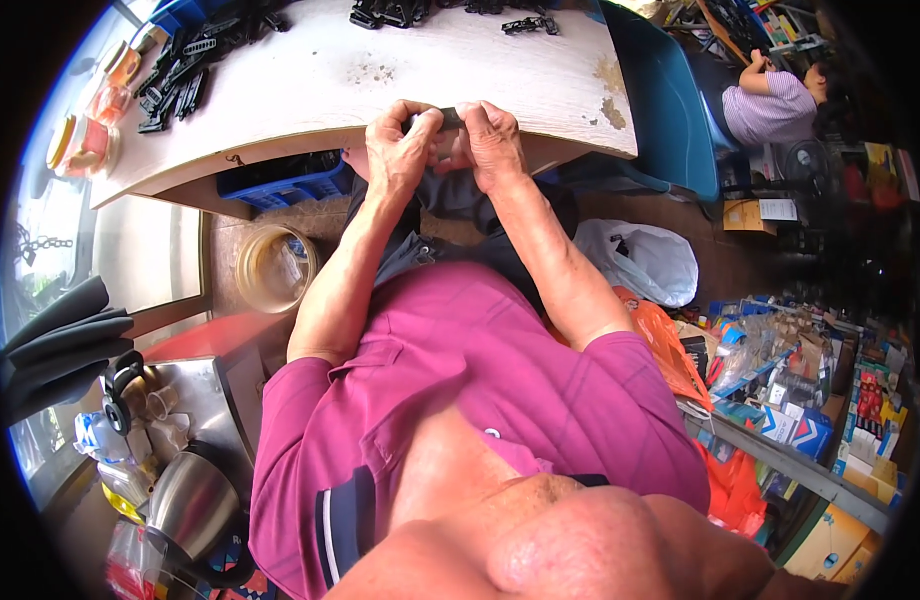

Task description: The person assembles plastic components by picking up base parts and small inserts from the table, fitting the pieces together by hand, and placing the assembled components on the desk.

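Over the front edge of the pale worktable (460, 60), both my hands grip one small black piece (450, 118) between them. My left hand (398, 145) pinches its left end with thumb and fingers. The right end is in the closed fingers of my right hand (492, 145). Fingers cover much of the piece, so its exact kind cannot be made out. Similar-looking black slotted parts (185, 85) lie heaped at the table's left, with more black parts (390, 12) along the far edge and a small separate group of black parts (530, 25) toward the right.
Orange-lidded jars (80, 145) stand at the table's left end. Below are a blue crate (290, 188) and a round tub (275, 268). A large teal bin (670, 110) adjoins the right side, near a white bag (645, 260). Another person (770, 108) sits farther right.
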A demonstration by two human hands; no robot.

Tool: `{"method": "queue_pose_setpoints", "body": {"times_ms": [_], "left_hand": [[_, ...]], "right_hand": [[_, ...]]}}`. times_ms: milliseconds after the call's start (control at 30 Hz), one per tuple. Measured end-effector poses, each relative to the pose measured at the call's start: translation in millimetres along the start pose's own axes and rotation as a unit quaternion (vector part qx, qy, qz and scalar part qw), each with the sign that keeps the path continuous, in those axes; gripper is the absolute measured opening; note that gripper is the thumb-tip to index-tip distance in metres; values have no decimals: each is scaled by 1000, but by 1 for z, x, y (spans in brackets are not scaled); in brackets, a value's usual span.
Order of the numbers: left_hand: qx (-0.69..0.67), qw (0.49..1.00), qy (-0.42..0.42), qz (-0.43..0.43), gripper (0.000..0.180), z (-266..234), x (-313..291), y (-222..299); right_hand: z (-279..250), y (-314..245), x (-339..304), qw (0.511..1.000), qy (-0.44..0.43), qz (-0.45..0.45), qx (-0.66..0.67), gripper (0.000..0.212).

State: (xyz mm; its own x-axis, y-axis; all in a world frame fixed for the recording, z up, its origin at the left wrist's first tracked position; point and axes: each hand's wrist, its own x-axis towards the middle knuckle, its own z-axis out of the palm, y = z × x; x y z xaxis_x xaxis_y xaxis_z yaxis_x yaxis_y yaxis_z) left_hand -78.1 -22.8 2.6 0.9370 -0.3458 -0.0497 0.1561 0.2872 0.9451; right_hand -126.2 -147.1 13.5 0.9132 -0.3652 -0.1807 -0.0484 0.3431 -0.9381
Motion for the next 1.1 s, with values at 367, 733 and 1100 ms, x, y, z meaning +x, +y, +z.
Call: {"method": "queue_pose_setpoints", "body": {"times_ms": [367, 733, 1100], "left_hand": [[-9, 1000, -29, 3, 15, 18, 5, -7], [25, 988, -150, 29, 32, 86, 51, 9], [618, 709, -5, 341, 19, 104, 179, -36]], "right_hand": [[-23, -11, -1, 999, -3, 38, 19, 26], [-71, -49, 22, 986, 125, -74, 79, 36], [-177, -111, 69, 898, 400, -90, 160, 34]]}}
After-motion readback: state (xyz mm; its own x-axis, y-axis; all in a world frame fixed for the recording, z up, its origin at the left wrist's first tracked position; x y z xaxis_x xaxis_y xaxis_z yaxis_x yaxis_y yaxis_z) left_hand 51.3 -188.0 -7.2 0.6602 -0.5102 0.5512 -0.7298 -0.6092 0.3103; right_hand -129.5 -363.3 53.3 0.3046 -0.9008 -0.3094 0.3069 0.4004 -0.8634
